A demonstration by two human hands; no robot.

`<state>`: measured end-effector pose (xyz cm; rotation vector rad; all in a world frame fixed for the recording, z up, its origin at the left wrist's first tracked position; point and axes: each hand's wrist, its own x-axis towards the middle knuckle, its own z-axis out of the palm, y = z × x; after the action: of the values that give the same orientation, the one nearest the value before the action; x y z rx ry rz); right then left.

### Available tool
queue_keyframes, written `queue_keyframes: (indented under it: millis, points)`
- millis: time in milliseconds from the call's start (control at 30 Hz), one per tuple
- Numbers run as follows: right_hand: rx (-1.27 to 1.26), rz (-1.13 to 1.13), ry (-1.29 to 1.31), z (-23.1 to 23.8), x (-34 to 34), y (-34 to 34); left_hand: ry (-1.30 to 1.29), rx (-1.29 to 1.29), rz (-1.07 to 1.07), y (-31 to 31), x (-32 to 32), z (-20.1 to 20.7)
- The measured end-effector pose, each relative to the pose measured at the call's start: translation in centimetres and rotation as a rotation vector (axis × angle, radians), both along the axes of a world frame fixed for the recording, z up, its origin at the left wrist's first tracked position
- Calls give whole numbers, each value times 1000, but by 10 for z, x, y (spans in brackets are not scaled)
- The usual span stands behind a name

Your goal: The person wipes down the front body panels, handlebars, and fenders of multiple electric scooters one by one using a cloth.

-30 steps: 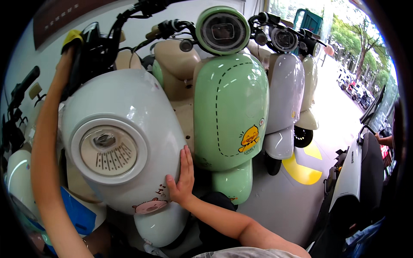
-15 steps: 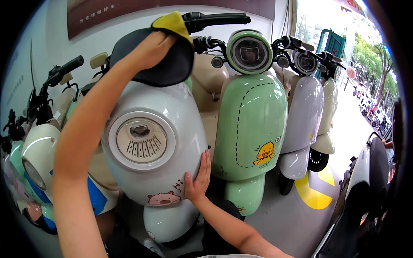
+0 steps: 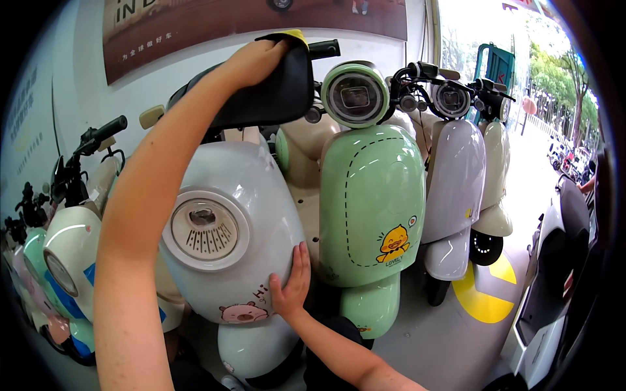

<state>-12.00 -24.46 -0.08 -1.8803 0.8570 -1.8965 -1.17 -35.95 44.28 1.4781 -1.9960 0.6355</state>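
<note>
A pale grey-white scooter front (image 3: pixel 261 195), with a round headlight and a pink pig sticker, stands before me. My left hand (image 3: pixel 257 62) reaches up to the black piece (image 3: pixel 270 98) at its handlebar and is closed around a yellow cloth (image 3: pixel 295 34). Only a strip of the cloth shows above the black piece's top edge, and the fingertips are partly hidden. Lower down, my right hand (image 3: pixel 291 287) lies flat against the right side of the panel, fingers stretched out, beside the pig sticker (image 3: pixel 244 313).
To the right stand a green scooter (image 3: pixel 373 202) with a duck sticker, a lilac-grey scooter (image 3: pixel 458 176) and a cream one (image 3: pixel 497 163). More scooters (image 3: pixel 75 244) crowd the left. A dark seat (image 3: pixel 567 260) rises at the right edge. Yellow markings (image 3: pixel 479 303) lie on the grey floor.
My left hand has moved right and slightly up along the black piece, whose right end has shifted right. Less yellow cloth shows. My right hand stays flat on the panel. The view has shifted slightly.
</note>
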Motion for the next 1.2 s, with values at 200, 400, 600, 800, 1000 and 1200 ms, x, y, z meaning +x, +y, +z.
queue_keyframes:
  millis: [200,400,600,800,1000,1200]
  points:
    - [19,11,-9,-4,-1,-2,-356,115,48,-22,-23,24]
    - [36,1,-26,-8,0,-5,-317,136,-84,-18,-59,26]
    - [35,27,-9,-8,-2,-3,-64,348,-167,-28,-72,33]
    - [32,65,1,-5,-4,-2,281,437,-165,-11,-79,19]
    - [26,54,10,-7,-1,-1,115,242,-247,-25,-51,17]
    - [43,42,15,-5,-2,0,-229,-151,-221,-22,-47,-1]
